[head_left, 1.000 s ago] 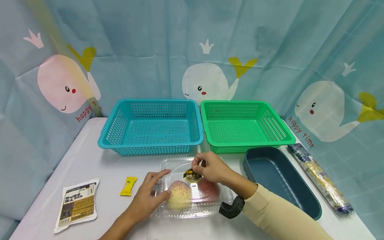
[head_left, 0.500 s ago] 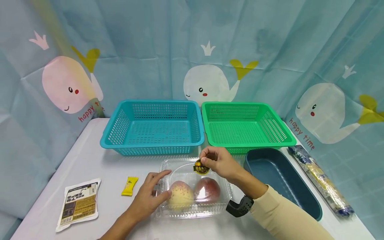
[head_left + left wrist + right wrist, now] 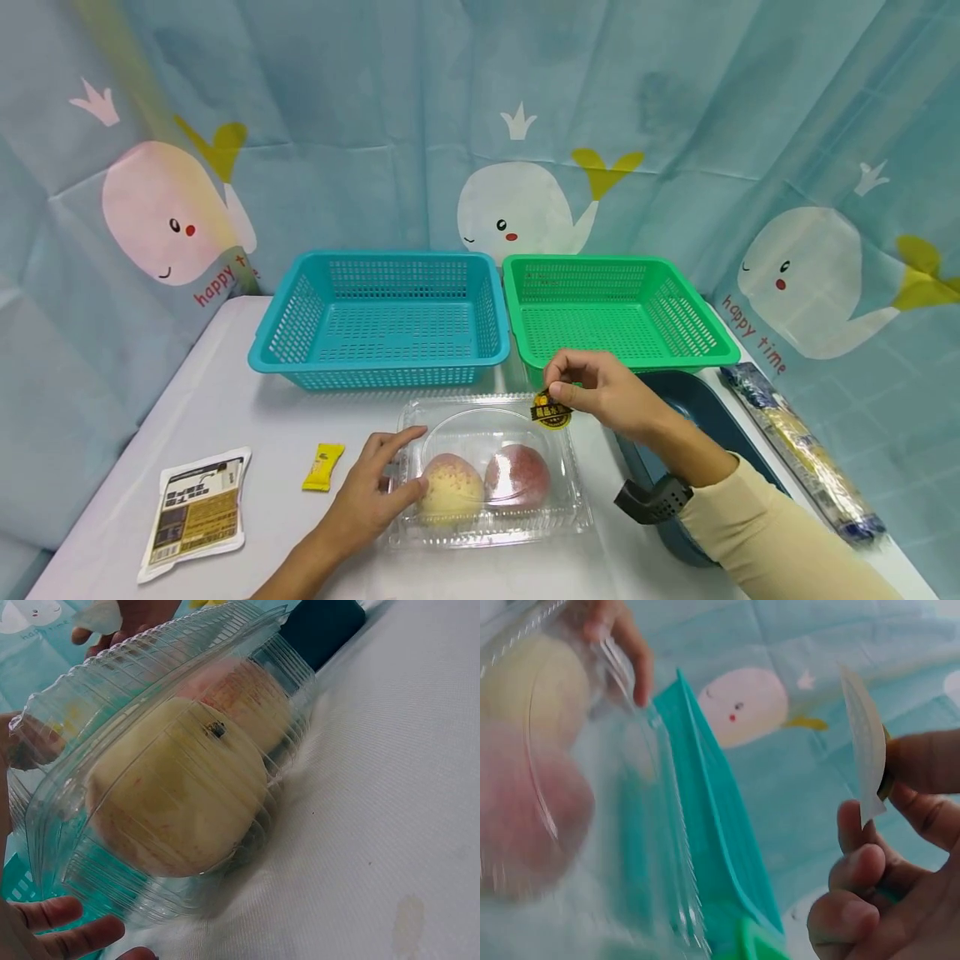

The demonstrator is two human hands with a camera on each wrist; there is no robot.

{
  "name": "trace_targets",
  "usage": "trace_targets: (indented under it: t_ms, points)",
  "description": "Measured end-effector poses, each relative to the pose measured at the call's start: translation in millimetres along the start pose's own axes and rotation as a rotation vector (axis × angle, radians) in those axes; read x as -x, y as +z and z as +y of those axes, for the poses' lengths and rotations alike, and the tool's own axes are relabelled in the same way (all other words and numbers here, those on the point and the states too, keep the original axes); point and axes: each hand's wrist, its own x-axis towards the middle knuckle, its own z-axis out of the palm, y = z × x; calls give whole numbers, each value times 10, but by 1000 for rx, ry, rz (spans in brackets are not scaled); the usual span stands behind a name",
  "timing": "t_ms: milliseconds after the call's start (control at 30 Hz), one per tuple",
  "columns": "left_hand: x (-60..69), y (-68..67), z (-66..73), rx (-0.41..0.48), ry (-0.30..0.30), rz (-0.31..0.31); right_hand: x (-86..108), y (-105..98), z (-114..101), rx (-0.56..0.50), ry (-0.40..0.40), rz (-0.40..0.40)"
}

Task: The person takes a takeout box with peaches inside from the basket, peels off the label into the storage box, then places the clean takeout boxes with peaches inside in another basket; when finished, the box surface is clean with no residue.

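Note:
A clear plastic clamshell box [image 3: 491, 533] lies on the table, holding a yellow-pink round fruit [image 3: 452, 490] and a redder one [image 3: 517, 477]. My left hand [image 3: 371, 483] rests on the box's left side, thumb and index finger stretched over its edge; other fingers [image 3: 79, 937] show spread beside the box in the left wrist view. My right hand [image 3: 603, 390] pinches a black-and-gold sticker label [image 3: 552, 411] between thumb and index finger, above the box's far right corner. The right wrist view shows the label's pale back [image 3: 866, 735], slightly bowed and apart from the lid.
A blue basket [image 3: 378, 367] and a green basket [image 3: 622, 364] stand behind the box. Under the right forearm is a dark blue tub [image 3: 757, 458], with a long clear-and-blue packet [image 3: 802, 450] beyond it. At left lie a small yellow packet [image 3: 323, 467] and a white-and-brown pouch [image 3: 197, 512].
The label has come off the lid in my right hand, which has moved up and right with it. My left hand has stayed on the box.

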Motion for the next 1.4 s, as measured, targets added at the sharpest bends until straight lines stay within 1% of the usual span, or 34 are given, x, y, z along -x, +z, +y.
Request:
trace_targets:
  t_ms: [100,233,400,533,667,733,967,1200,1400]
  points:
    - [0,1,-3,9,6,-2,83,-154,-5,5,-24,-32]
    - [2,0,-10,15,23,1,206,-360,-6,19,-31,-68]
    - [3,0,-18,11,23,-2,344,-568,27,52,-29,-108]
    - [7,3,-19,8,16,-3,457,-696,77,100,-21,-98]
    - [11,1,-18,3,7,-2,564,-793,150,118,-9,-79]
    - [11,-1,-14,1,5,0,619,-827,195,127,10,-68]
    - [4,4,-6,5,13,-2,803,-919,376,177,121,-38]
    - [2,1,-11,7,18,2,913,-1017,589,226,184,-36]
    - [7,-7,-10,7,23,1,974,-1105,796,219,253,-68]
